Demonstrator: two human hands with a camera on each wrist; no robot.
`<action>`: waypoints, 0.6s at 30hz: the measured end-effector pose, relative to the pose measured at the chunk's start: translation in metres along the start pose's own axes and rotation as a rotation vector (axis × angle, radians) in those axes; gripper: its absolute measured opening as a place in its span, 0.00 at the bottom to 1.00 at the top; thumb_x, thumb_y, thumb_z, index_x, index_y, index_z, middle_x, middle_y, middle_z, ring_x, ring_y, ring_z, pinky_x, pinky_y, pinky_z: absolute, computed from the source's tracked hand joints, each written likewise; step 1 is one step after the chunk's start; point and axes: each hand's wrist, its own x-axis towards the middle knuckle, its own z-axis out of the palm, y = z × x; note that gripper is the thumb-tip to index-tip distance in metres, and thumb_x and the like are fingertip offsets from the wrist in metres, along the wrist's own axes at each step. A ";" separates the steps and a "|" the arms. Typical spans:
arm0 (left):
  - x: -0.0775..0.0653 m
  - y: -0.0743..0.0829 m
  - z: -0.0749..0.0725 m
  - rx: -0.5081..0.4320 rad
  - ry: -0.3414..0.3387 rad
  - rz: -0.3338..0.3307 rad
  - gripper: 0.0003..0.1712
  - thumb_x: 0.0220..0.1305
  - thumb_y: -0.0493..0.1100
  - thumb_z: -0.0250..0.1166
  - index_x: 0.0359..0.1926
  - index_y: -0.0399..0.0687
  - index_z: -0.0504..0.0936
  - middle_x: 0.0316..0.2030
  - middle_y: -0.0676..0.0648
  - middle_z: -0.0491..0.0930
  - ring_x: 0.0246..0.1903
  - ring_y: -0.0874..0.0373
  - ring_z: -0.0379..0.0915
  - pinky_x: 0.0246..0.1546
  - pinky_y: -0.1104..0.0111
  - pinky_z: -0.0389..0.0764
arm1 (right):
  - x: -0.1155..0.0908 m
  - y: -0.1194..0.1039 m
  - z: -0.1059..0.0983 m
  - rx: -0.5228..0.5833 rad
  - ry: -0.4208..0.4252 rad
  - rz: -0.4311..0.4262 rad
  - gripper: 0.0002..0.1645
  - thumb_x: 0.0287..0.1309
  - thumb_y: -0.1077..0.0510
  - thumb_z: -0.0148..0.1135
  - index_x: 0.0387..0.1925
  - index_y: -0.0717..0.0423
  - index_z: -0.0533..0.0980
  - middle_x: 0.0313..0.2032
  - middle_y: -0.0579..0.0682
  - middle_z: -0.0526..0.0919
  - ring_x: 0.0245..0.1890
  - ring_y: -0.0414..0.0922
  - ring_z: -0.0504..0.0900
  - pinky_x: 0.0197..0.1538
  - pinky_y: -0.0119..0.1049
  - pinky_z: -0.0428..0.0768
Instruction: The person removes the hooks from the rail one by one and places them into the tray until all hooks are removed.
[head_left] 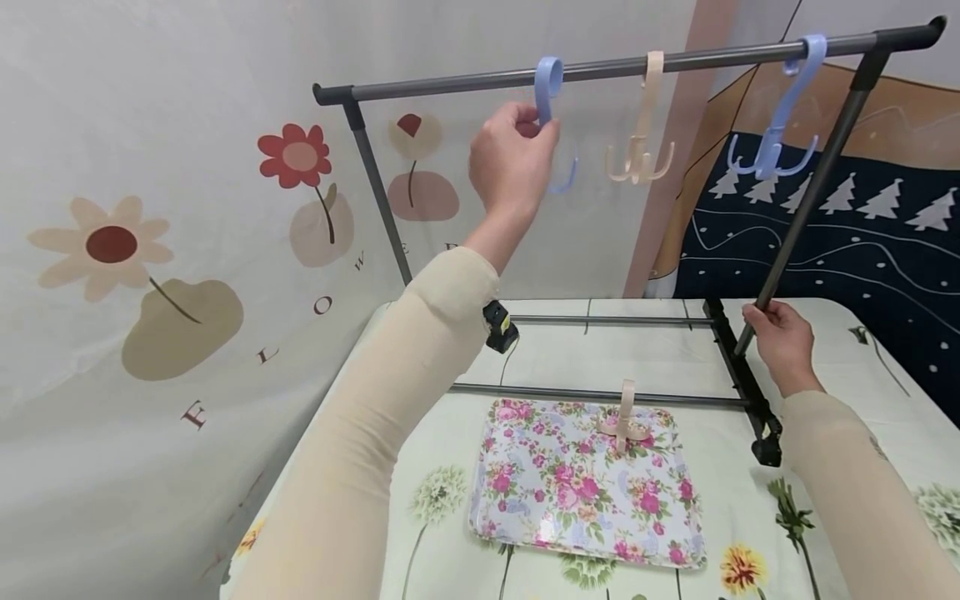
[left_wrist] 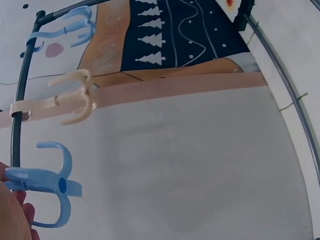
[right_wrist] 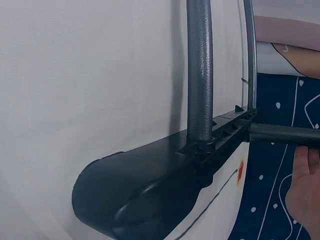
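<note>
High at the rack's top rail (head_left: 465, 82), my left hand (head_left: 513, 154) pinches a light blue four-prong hanging hook (head_left: 546, 83) by its stem. The hook's curved top meets the rail, and my hand hides part of its prongs; the left wrist view shows more of the prongs (left_wrist: 64, 185). Further right on the same rail hang a beige hook (head_left: 640, 158) and another blue hook (head_left: 783, 108). My right hand (head_left: 786, 342) grips the rack's right upright post (head_left: 806, 192) low down, just above the black base foot (head_left: 738, 375).
A flower-patterned rectangular item (head_left: 570, 483) lies on the table, with a beige hook (head_left: 625, 408) on its far edge by the lower crossbar (head_left: 540, 390). Printed cloth (head_left: 172, 100) hangs behind and to the left. A dark tree-patterned cloth (head_left: 862, 250) is at the right.
</note>
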 end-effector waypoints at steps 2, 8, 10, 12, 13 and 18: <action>-0.004 -0.005 0.001 -0.010 -0.007 0.013 0.12 0.63 0.51 0.69 0.45 0.52 0.86 0.35 0.57 0.86 0.36 0.67 0.79 0.39 0.71 0.72 | -0.001 0.000 -0.001 -0.021 -0.008 -0.012 0.19 0.70 0.36 0.51 0.47 0.43 0.72 0.41 0.34 0.77 0.47 0.35 0.72 0.64 0.51 0.65; -0.015 -0.019 0.004 -0.059 -0.035 0.034 0.11 0.62 0.49 0.71 0.42 0.50 0.86 0.33 0.56 0.86 0.34 0.67 0.79 0.37 0.71 0.72 | -0.001 0.000 -0.003 -0.033 -0.011 -0.017 0.11 0.70 0.36 0.51 0.41 0.35 0.70 0.33 0.26 0.73 0.44 0.32 0.71 0.61 0.48 0.66; -0.019 -0.025 0.005 -0.088 -0.049 0.037 0.11 0.61 0.48 0.71 0.41 0.48 0.86 0.32 0.55 0.85 0.33 0.66 0.79 0.37 0.72 0.72 | 0.001 0.001 -0.003 -0.038 -0.006 -0.010 0.14 0.70 0.37 0.51 0.44 0.40 0.72 0.36 0.30 0.76 0.46 0.34 0.72 0.61 0.48 0.66; -0.023 -0.030 0.006 -0.124 -0.064 0.042 0.11 0.61 0.47 0.72 0.41 0.47 0.86 0.32 0.53 0.85 0.33 0.65 0.79 0.37 0.72 0.73 | 0.009 0.010 -0.003 -0.038 0.000 -0.016 0.20 0.69 0.35 0.51 0.48 0.43 0.74 0.41 0.34 0.79 0.48 0.36 0.73 0.61 0.45 0.67; -0.025 -0.033 0.006 -0.141 -0.070 0.042 0.11 0.61 0.47 0.72 0.40 0.46 0.86 0.32 0.53 0.85 0.33 0.65 0.79 0.37 0.73 0.74 | 0.018 0.021 -0.002 -0.038 0.006 -0.034 0.22 0.68 0.33 0.51 0.49 0.41 0.74 0.43 0.34 0.79 0.48 0.35 0.74 0.61 0.46 0.67; -0.034 -0.045 0.008 -0.202 -0.096 0.045 0.11 0.59 0.45 0.74 0.38 0.45 0.85 0.32 0.52 0.85 0.32 0.65 0.80 0.37 0.74 0.76 | 0.017 0.020 -0.003 -0.026 0.005 -0.040 0.17 0.67 0.33 0.51 0.45 0.36 0.72 0.41 0.31 0.78 0.48 0.33 0.73 0.63 0.47 0.67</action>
